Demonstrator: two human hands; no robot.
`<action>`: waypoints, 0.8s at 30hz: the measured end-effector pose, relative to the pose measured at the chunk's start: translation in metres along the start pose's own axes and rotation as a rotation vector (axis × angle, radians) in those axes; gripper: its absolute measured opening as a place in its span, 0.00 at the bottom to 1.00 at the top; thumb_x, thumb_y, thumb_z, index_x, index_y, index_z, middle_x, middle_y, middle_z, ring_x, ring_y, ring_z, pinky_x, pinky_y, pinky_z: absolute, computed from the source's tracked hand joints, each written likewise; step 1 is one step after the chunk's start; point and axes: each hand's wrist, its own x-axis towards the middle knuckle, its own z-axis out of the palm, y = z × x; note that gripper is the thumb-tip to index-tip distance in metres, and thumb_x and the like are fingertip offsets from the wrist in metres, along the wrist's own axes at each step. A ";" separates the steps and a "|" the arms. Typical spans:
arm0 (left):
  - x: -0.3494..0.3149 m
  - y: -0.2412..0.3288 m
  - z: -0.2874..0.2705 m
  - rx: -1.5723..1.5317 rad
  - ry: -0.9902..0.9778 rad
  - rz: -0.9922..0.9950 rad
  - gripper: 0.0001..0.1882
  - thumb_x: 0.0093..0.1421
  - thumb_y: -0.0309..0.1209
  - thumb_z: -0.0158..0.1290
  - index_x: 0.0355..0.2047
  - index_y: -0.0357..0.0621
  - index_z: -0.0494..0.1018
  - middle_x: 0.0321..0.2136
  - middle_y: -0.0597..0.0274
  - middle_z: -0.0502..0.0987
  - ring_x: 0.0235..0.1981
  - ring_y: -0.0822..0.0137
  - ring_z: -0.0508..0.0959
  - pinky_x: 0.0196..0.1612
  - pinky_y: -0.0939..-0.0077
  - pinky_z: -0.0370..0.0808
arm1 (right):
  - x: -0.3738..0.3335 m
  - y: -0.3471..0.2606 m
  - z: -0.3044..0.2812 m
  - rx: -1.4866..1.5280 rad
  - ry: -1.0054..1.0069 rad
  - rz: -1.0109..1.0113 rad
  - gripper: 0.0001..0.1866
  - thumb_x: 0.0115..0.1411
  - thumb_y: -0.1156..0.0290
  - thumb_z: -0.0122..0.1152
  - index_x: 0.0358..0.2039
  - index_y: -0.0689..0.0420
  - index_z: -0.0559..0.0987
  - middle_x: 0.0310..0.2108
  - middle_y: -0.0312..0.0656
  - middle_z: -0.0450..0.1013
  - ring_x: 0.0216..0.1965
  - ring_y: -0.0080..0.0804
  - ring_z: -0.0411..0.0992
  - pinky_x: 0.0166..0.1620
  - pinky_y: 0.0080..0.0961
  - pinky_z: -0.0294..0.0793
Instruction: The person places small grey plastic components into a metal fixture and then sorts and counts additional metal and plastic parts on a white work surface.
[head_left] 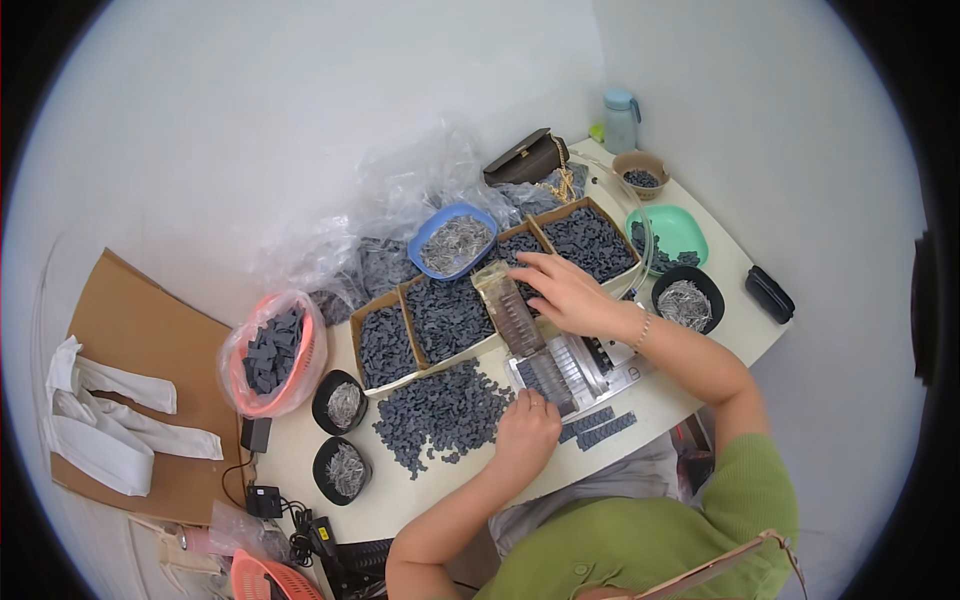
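Note:
In front of me a metal assembly fixture (pixel 622 378) lies on the table, with a clear ribbed plate (pixel 512 322) at its far left side. My right hand (pixel 568 292) reaches over the far end of that plate, fingers apart and fingertips at its edge. Curled at the fixture's near left corner is my left hand (pixel 527 432), beside a row of small dark grey pieces (pixel 545 380) set in the fixture. Whatever its fingers pinch is hidden. Two dark grey strips (pixel 606 430) lie just right of it. Loose grey pieces (pixel 440 412) are heaped to its left.
Behind stands a divided cardboard tray (pixel 408 295) of grey pieces. A blue dish (pixel 415 255) of metal pins rests by it. Black bowls (pixel 325 412) of pins sit left, another black bowl (pixel 712 290) right. A green dish (pixel 690 225) and bagged pink basket (pixel 315 360) flank these.

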 end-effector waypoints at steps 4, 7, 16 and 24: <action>0.000 -0.009 -0.001 -0.051 0.081 0.068 0.06 0.41 0.26 0.53 0.20 0.36 0.74 0.29 0.48 0.77 0.34 0.56 0.78 0.35 0.69 0.76 | -0.025 -0.012 -0.012 0.235 -0.199 -0.052 0.15 0.56 0.76 0.57 0.46 0.57 0.75 0.45 0.45 0.73 0.48 0.44 0.69 0.52 0.37 0.68; 0.003 -0.011 -0.004 -0.138 0.112 0.071 0.04 0.40 0.27 0.54 0.17 0.38 0.73 0.24 0.53 0.75 0.29 0.58 0.78 0.30 0.67 0.76 | -0.043 -0.023 0.000 0.327 -0.272 -0.059 0.12 0.57 0.78 0.54 0.43 0.58 0.77 0.39 0.44 0.75 0.44 0.42 0.72 0.47 0.35 0.72; 0.018 -0.031 -0.019 -0.304 0.093 -0.136 0.02 0.49 0.23 0.53 0.21 0.39 0.73 0.21 0.57 0.75 0.21 0.59 0.75 0.26 0.71 0.75 | -0.046 -0.034 0.011 0.549 -0.298 0.084 0.16 0.56 0.76 0.56 0.47 0.58 0.74 0.41 0.46 0.74 0.46 0.45 0.72 0.50 0.37 0.70; 0.004 -0.055 -0.012 -1.344 0.320 -0.670 0.05 0.66 0.24 0.46 0.36 0.35 0.70 0.26 0.63 0.76 0.27 0.77 0.76 0.31 0.82 0.74 | -0.051 -0.053 0.010 0.417 -0.080 0.073 0.16 0.52 0.71 0.64 0.41 0.58 0.73 0.34 0.46 0.73 0.38 0.46 0.72 0.42 0.37 0.69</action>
